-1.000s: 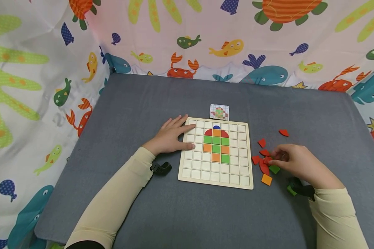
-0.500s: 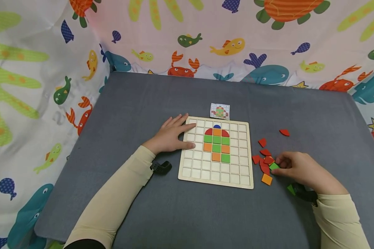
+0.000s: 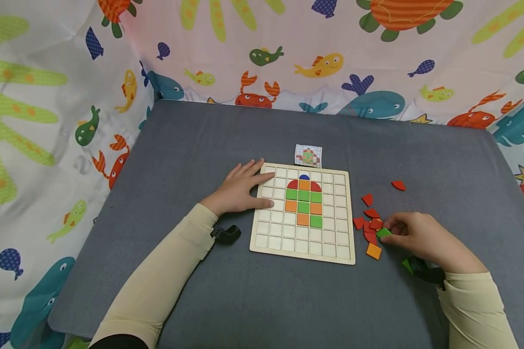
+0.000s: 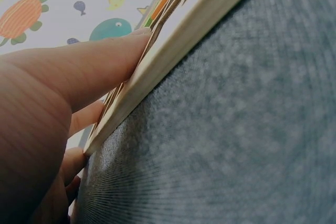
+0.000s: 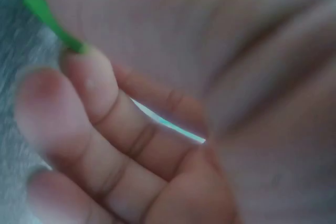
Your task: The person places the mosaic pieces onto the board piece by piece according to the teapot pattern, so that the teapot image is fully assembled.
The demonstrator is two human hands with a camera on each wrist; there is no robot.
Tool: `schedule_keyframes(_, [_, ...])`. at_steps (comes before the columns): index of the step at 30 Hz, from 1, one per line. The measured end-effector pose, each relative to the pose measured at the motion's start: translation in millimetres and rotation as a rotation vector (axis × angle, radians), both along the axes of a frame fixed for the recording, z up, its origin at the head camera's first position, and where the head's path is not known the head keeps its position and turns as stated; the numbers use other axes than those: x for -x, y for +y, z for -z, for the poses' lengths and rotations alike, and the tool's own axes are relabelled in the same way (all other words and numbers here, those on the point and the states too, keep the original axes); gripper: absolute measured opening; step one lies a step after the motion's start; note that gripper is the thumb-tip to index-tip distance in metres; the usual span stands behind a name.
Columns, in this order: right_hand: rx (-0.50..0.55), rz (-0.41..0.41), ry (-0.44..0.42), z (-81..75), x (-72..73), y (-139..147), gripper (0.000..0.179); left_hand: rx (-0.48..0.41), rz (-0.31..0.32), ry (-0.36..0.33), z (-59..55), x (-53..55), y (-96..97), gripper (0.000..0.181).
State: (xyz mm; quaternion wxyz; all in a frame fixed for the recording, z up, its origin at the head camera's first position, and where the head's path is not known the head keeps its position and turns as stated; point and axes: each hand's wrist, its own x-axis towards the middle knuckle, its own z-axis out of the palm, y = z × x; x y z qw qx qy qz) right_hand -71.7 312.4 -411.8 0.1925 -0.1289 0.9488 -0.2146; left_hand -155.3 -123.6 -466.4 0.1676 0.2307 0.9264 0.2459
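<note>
My left hand (image 3: 240, 191) rests on the left edge of a pale wooden grid board (image 3: 302, 254), thumb and index finger spread over its rim. In the left wrist view the thumb (image 4: 107, 66) presses on the board's top edge. Orange, green, red and blue pieces fill squares in the board's middle columns. To the right of the board, my right hand (image 3: 423, 240) pinches a green square tile (image 3: 383, 233) between thumb and fingers. The right wrist view shows that green tile (image 5: 50, 19) at the fingertips, the other fingers loosely curled.
Several red pieces (image 3: 370, 237) lie loosely piled beside the tile, with an orange square (image 3: 373, 251) in front. A red piece (image 3: 399, 185) lies farther back. Another green piece (image 3: 407, 265) is partly hidden by the right wrist camera. Behind the board is a small pattern card (image 3: 308, 156).
My right hand has moved slightly right and toward me, from over the red pieces to the green square tile, which it now pinches. The left hand stays on the board.
</note>
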Motion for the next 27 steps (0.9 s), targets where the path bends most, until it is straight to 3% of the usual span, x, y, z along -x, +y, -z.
schedule_keyframes(11, [0.016,-0.100,0.104,-17.2,7.5,-22.4,0.004,-0.002,0.007,0.001,-0.2,1.1,0.2,0.086])
schedule_keyframes(27, [0.098,-0.217,0.111,-24.7,26.1,-86.5,0.007,-0.002,0.006,0.002,-0.3,0.5,0.1,0.085])
